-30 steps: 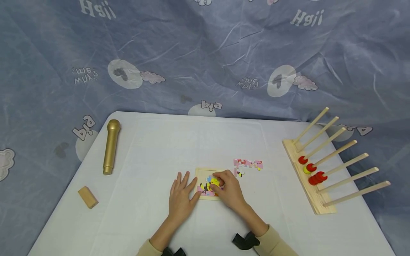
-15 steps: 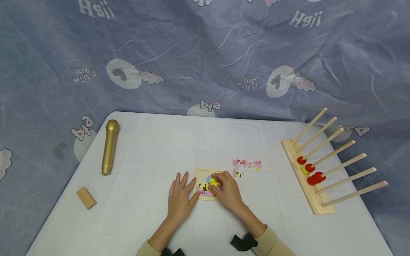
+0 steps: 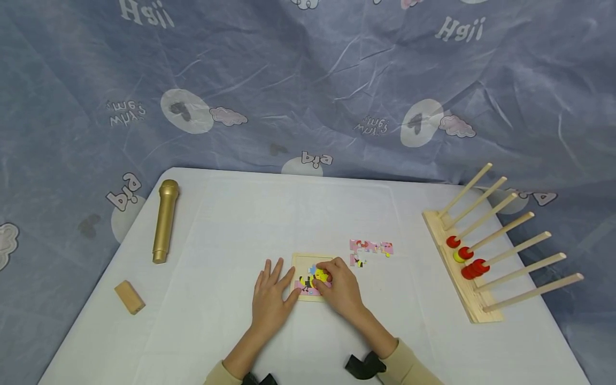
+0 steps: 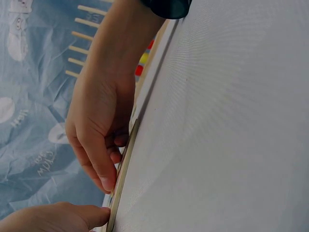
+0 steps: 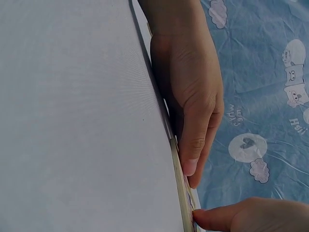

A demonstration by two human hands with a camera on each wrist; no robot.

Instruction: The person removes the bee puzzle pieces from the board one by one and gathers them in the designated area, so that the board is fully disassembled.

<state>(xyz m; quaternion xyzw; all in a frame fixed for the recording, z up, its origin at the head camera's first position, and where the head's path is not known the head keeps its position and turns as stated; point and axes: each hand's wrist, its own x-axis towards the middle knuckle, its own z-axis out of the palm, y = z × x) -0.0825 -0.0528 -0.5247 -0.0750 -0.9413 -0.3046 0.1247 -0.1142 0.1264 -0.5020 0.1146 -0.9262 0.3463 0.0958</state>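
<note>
A wooden puzzle tray [image 3: 308, 258] lies on the table, part-filled with pink, blue and yellow bee-picture pieces [image 3: 306, 282]. At its left edge the left hand [image 3: 271, 302] lies with fingers spread, its thumb touching the frame. The right hand [image 3: 343, 286] covers the tray's right side, thumb and forefinger bent around a yellow piece [image 3: 321, 274]. In the left wrist view, the right hand's [image 4: 104, 116] fingertips reach down onto the tray [image 4: 124, 171]; its other fingers are curled. The piece's far side is hidden by the hand.
Loose pink puzzle pieces [image 3: 368, 246] lie beyond the tray to the right. A wooden peg stand [image 3: 452, 256] with red and yellow beads is at the right. A gold microphone-shaped object [image 3: 166, 222] and a wooden block [image 3: 129, 297] are at the left.
The right hand has shifted very slightly over the yellow piece. The left hand stays at the tray's left edge, and the loose pieces lie as before.
</note>
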